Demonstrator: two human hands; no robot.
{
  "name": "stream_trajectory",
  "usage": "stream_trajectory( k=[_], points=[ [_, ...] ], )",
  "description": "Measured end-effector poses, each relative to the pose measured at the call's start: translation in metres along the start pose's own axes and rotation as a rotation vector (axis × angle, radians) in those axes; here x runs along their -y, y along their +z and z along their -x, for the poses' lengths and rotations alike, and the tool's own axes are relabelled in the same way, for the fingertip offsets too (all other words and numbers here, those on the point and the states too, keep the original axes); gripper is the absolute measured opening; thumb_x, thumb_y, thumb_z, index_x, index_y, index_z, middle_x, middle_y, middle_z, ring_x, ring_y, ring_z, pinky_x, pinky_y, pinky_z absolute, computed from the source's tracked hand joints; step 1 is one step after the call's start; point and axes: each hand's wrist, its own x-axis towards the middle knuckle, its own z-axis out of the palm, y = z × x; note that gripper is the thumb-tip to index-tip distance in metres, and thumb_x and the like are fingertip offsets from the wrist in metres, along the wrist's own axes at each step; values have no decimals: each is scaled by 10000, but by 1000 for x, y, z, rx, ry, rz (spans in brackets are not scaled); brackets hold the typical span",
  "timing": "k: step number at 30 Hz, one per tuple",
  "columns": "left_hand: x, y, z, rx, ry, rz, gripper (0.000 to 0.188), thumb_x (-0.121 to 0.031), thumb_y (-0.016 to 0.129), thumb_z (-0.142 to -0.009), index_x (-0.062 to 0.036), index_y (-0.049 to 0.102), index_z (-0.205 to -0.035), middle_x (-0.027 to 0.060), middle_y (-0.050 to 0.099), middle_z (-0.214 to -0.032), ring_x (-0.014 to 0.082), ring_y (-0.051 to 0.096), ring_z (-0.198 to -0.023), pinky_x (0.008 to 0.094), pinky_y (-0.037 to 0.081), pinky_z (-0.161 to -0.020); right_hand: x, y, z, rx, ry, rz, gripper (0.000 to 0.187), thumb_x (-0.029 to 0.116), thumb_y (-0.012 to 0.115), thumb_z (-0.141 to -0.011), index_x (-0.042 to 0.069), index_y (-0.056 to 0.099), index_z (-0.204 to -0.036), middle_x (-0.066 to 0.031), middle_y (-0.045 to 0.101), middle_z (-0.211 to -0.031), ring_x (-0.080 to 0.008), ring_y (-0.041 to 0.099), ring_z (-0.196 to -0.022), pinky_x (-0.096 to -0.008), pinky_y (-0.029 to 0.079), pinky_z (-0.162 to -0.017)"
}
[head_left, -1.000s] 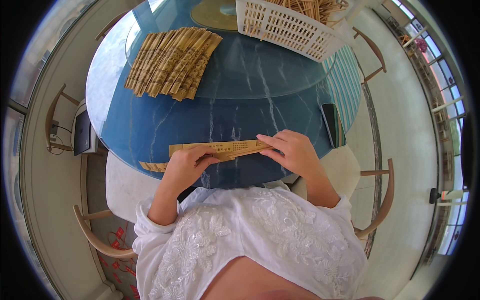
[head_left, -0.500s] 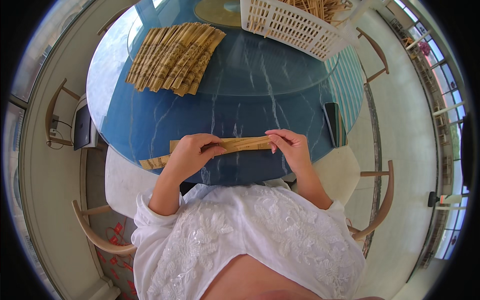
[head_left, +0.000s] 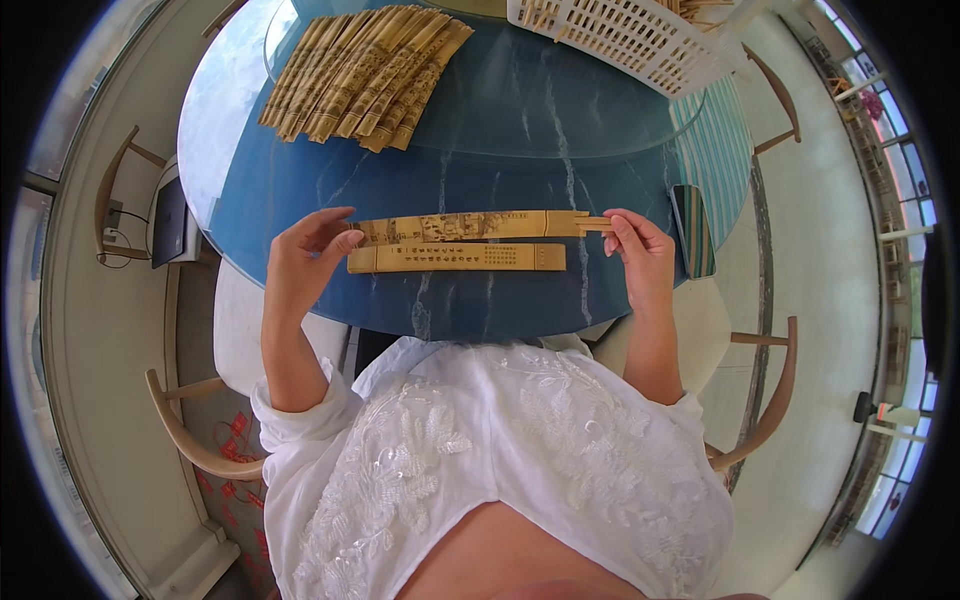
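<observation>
A long gold-brown paper chopstick sleeve [head_left: 450, 227] with a dark printed picture spans the gap between my hands. My left hand [head_left: 303, 255] pinches its left end between thumb and fingers. From the sleeve's right end stick out the ends of a pair of wooden chopsticks [head_left: 592, 224], and my right hand [head_left: 643, 250] has its thumb and fingertips closed on them. The rest of the chopsticks is hidden inside the paper. Just below lies a second sleeve [head_left: 455, 258], flat on the blue marbled table [head_left: 480, 305], its printed lettering facing up.
A fanned stack of similar sleeves [head_left: 360, 75] lies at the far left on the glass turntable [head_left: 500, 130]. At the far right stands a white slatted basket [head_left: 630, 40] with wooden chopsticks. A phone [head_left: 693, 230] rests by the table's right edge. Wooden-armed chairs [head_left: 775, 400] surround the table.
My hands have moved apart, the left one leftward and the right one rightward. The chopsticks, mostly exposed before, are now nearly all inside the printed sleeve.
</observation>
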Motion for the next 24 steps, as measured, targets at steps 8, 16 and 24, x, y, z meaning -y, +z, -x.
stream_trajectory(
  k=[8, 16, 24],
  points=[
    [16, 78, 18, 83, 39, 760, 440, -336, 542, -1030, 36, 591, -1260, 107, 693, -948, 163, 656, -779, 300, 533, -711, -2, 16, 0, 27, 72, -153, 196, 87, 665, -950, -55, 703, -1079, -102, 681, -862, -109, 586, -697, -247, 484, -633],
    [-12, 100, 13, -55, -114, 957, 315, -290, 618, -1000, 11, 668, -919, 75, 673, -745, 124, 596, -613, 253, 486, -585, -24, 24, 15, 35, 143, -182, 194, 95, 662, -954, -47, 701, -1080, -86, 676, -843, -113, 575, -692, -275, 496, -635],
    [-7, 111, 15, -18, -169, 973, 349, -295, 644, -984, 14, 653, -820, 93, 661, -715, 135, 589, -610, 263, 476, -575, -24, 40, 18, 65, 140, -287, 245, 128, 632, -979, -50, 673, -1142, -69, 654, -869, -123, 559, -706, -281, 476, -660]
  ],
)
